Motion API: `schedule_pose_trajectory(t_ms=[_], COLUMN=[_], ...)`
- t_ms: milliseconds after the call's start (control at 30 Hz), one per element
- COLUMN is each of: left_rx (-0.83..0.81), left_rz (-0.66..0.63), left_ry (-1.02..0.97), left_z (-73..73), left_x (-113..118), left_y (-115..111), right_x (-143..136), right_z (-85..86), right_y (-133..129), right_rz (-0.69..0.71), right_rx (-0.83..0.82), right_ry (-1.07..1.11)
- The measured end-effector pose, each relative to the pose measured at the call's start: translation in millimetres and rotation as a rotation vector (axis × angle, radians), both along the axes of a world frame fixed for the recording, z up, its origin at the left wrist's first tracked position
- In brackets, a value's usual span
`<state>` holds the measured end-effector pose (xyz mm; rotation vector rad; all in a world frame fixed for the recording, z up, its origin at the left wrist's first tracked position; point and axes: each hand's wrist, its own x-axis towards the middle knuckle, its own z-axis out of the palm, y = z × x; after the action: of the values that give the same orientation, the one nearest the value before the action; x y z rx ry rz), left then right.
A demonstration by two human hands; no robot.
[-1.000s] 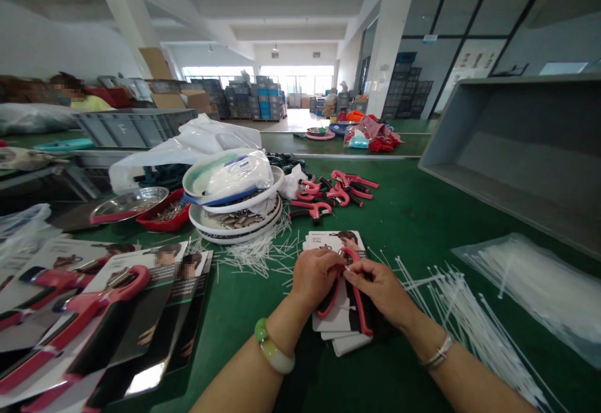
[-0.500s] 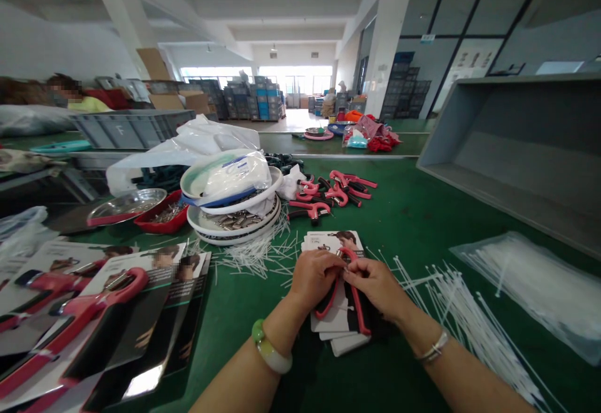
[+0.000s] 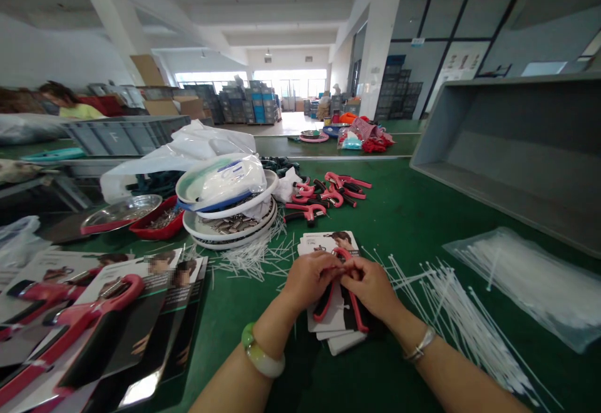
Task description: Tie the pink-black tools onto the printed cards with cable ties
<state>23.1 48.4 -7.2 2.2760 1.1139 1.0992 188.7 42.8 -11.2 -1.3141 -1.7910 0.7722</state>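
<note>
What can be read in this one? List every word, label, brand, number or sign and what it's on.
"F": grey crate.
Too small or blurred: print on the centre cards and left cards.
Blurred: label on the plastic bag.
Too small: wall sign and poster.

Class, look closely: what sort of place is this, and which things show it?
Probably a factory workshop: stacks of grey and blue plastic crates stand in the background, thin white plastic cable ties lie on the green worktop, and several pink-and-black hand grips lie heaped.
</note>
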Motion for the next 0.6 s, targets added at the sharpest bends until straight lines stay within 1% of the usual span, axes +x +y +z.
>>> schedule_pose_trajectory(t_ms=[100,200,267,333,400,467,500,600], left_rx=[0.129,0.248,0.3,0.341,0.36,0.315,0.26,0.037], left_rz=[0.126,0.182,0.201,0.211,0.234,0.277,0.298,0.339], left_ry=[-0.047,-0.073,-0.088,-0.099,-0.101,-0.079,-0.046,0.102], left_z=[-5.6,-2.9,1.2,4.9,7.2,8.0,7.8,5.0], left_x=[8.2,16.3,20.7,23.1,22.4,18.7,16.1,10.0], left_y=[-2.0,-9.5,-15.8,-21.6,-26.3,-31.0,-33.7,-43.3], right_x=[1.2,1.7,0.3,-2.1,-4.4,-5.3,-5.1,-2.1], right_z=[-4.4,-3.2,-0.5,2.5,4.6,4.9,4.4,1.8], right_y=[-3.3,-4.4,-3.2,-0.5,3.2,6.6,7.9,8.8], right_rz=[0.033,0.098,0.133,0.147,0.146,0.153,0.159,0.184], right_rx=[0.098,0.154,0.2,0.235,0.234,0.223,0.232,0.307], right_ry=[0.136,0.186,0.134,0.016,-0.122,-0.196,-0.193,-0.093])
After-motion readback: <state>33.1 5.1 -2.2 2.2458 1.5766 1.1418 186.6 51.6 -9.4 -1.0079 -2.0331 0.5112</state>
